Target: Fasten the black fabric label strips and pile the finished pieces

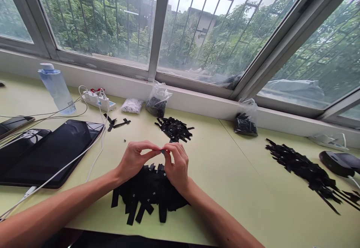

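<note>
My left hand (135,159) and my right hand (176,165) meet above the table's middle, fingertips pinched together on one small black piece (163,151). Both hands are closed in a pinch. Right below them lies a pile of black fabric strips (149,195) with small white marks, fanned out toward the near edge. A smaller heap of short black pieces (174,129) lies just beyond my hands.
A tablet (53,150), phones and white cables (70,162) fill the left side, with a water bottle (57,88) and power strip (98,99) behind. Plastic bags (158,100) (245,120) stand by the window sill. More black strips (305,169) lie at the right.
</note>
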The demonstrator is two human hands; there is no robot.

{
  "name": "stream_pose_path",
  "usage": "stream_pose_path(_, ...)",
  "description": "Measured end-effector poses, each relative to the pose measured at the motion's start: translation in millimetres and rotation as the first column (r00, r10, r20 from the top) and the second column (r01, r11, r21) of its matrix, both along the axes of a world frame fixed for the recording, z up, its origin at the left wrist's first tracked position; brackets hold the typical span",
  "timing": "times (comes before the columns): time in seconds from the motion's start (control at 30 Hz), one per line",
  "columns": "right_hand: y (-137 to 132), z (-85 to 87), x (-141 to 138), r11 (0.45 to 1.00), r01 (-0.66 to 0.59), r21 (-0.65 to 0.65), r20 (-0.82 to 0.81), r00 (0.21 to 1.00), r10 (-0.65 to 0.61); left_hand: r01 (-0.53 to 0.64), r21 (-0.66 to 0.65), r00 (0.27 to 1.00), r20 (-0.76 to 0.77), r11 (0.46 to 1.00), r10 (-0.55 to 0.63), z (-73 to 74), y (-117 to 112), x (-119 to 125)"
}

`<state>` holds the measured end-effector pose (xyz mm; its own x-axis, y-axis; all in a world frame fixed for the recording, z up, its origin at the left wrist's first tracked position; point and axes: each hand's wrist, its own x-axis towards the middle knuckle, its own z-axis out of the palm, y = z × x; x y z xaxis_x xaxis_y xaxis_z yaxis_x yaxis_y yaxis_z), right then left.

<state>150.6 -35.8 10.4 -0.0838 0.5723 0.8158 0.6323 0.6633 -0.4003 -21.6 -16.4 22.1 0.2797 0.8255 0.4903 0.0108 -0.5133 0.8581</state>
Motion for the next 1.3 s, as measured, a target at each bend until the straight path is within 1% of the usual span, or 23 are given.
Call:
stream_pose_path(0.1, 2, 1.9, -1, 1.0, -0.007, -0.006, 0.01, 1.0, 0.007, -0.007, 0.022, 1.0, -0.025, 1.0, 0.007, 3.2, 0, 1)
stream_pose_path(0.2, 5, 8.5, 2, 0.999, -0.033, 0.04, 0.008, 0.999, 0.033, -0.023, 0.107, 0.996, -0.087, 0.994, 0.032, 12.2, 7, -4)
stream_pose_path(0.27, 8, 15.2, 8, 0.994, -0.029, 0.105, -0.002, 1.0, 0.03, -0.084, 0.208, 0.981, -0.156, 0.975, 0.118, 19.2, 17, -15)
stream_pose_path(0.3, 9, 19.1, 12, 0.989, -0.014, 0.147, -0.011, 1.0, 0.016, -0.123, 0.282, 0.964, -0.194, 0.952, 0.182, 22.3, 24, -22)
stream_pose_path(0.37, 12, 28.1, 23, 0.972, 0.04, 0.232, -0.047, 0.998, -0.03, -0.209, 0.387, 0.894, -0.297, 0.898, 0.336, 26.8, 37, -39)
stream_pose_path(0.4, 14, 33.2, 30, 0.958, 0.069, 0.278, -0.06, 0.997, -0.054, -0.241, 0.404, 0.842, -0.365, 0.882, 0.397, 28.1, 44, -48)
stream_pose_path(0.43, 16, 38.7, 36, 0.942, 0.106, 0.319, -0.07, 0.994, -0.088, -0.258, 0.396, 0.788, -0.442, 0.881, 0.43, 28.8, 49, -57)
stream_pose_path(0.5, 24, 50.4, 48, 0.909, 0.192, 0.37, -0.084, 0.981, -0.173, -0.248, 0.339, 0.683, -0.603, 0.907, 0.412, 28.4, 59, -72)
stream_pose_path(0.57, 38, 60.3, 59, 0.889, 0.266, 0.372, -0.101, 0.964, -0.246, -0.232, 0.259, 0.593, -0.727, 0.938, 0.347, 25.4, 65, -84)
stream_pose_path(0.63, 57, 64.2, 68, 0.886, 0.342, 0.312, -0.118, 0.94, -0.321, -0.216, 0.169, 0.531, -0.806, 0.962, 0.261, 19.8, 69, -92)
stream_pose_path(0.67, 67, 63.0, 72, 0.895, 0.363, 0.26, -0.099, 0.932, -0.349, -0.209, 0.136, 0.516, -0.826, 0.968, 0.228, 15.9, 71, -95)
stream_pose_path(0.73, 85, 54.2, 80, 0.939, 0.324, 0.114, 0.052, 0.942, -0.331, -0.204, 0.101, 0.507, -0.84, 0.974, 0.193, 6.9, 76, -100)
stream_pose_path(0.8, 93, 39.9, 84, 0.951, 0.305, -0.05, 0.218, 0.933, -0.288, -0.187, 0.103, 0.507, -0.842, 0.977, 0.186, -2.1, 81, -103)
stream_pose_path(0.87, 90, 26.4, 82, 0.936, 0.33, -0.124, 0.266, 0.92, -0.289, -0.161, 0.116, 0.485, -0.856, 0.98, 0.182, -9.0, 87, -104)
stream_pose_path(0.9, 84, 21.7, 78, 0.938, 0.315, -0.143, 0.263, 0.926, -0.271, -0.158, 0.125, 0.473, -0.861, 0.979, 0.187, -11.0, 89, -104)
stream_pose_path(0.93, 75, 19.0, 73, 0.949, 0.265, -0.168, 0.256, 0.942, -0.218, -0.161, 0.139, 0.464, -0.863, 0.977, 0.199, -12.0, 91, -104)
stream_pose_path(0.97, 66, 18.2, 67, 0.959, 0.185, -0.215, 0.251, 0.959, -0.129, -0.17, 0.155, 0.458, -0.862, 0.973, 0.218, -12.1, 92, -104)
stream_pose_path(1.0, 56, 19.1, 59, 0.953, 0.078, -0.291, 0.251, 0.968, -0.003, -0.184, 0.175, 0.453, -0.858, 0.967, 0.241, -11.3, 93, -104)
stream_pose_path(1.03, 47, 21.2, 52, 0.92, -0.049, -0.389, 0.247, 0.956, 0.155, -0.196, 0.197, 0.447, -0.854, 0.961, 0.266, -9.9, 93, -103)
stream_pose_path(1.07, 39, 23.9, 45, 0.871, -0.153, -0.466, 0.228, 0.931, 0.285, -0.208, 0.216, 0.44, -0.851, 0.954, 0.288, -8.1, 93, -102)
stream_pose_path(1.13, 26, 28.9, 34, 0.77, -0.264, -0.58, 0.194, 0.874, 0.446, -0.222, 0.237, 0.428, -0.847, 0.946, 0.314, -4.5, 92, -101)
stream_pose_path(1.23, 16, 31.2, 28, 0.663, -0.324, -0.675, 0.127, 0.834, 0.537, -0.229, 0.247, 0.422, -0.847, 0.942, 0.325, -1.8, 91, -100)
stream_pose_path(1.3, 13, 29.7, 29, 0.627, -0.313, -0.714, 0.111, 0.833, 0.542, -0.224, 0.261, 0.412, -0.847, 0.939, 0.334, -2.3, 91, -100)
